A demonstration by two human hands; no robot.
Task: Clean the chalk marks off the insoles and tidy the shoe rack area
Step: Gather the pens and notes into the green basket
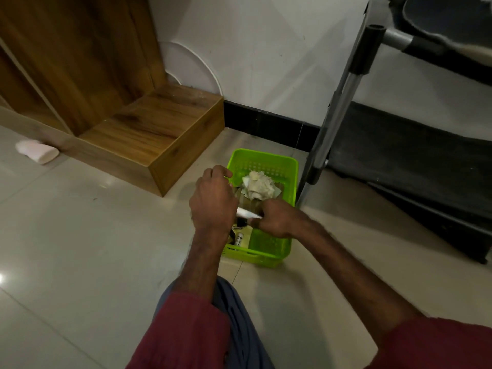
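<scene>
A bright green plastic basket (271,243) stands on the tiled floor in the middle of the head view. A crumpled white wipe (259,185) lies at its far end, and a small white tube (239,238) lies at its near end. Over the basket my left hand (213,201) and my right hand (279,218) both hold a thin white object (249,213) between them; I cannot tell what it is. Both hands have curled fingers. No insole is clearly in sight.
A wooden cabinet base (159,134) stands at the left. A metal and black fabric shoe rack (399,145) is at the right, its post close to the basket. A pale pink and white object (37,151) lies on the floor at far left.
</scene>
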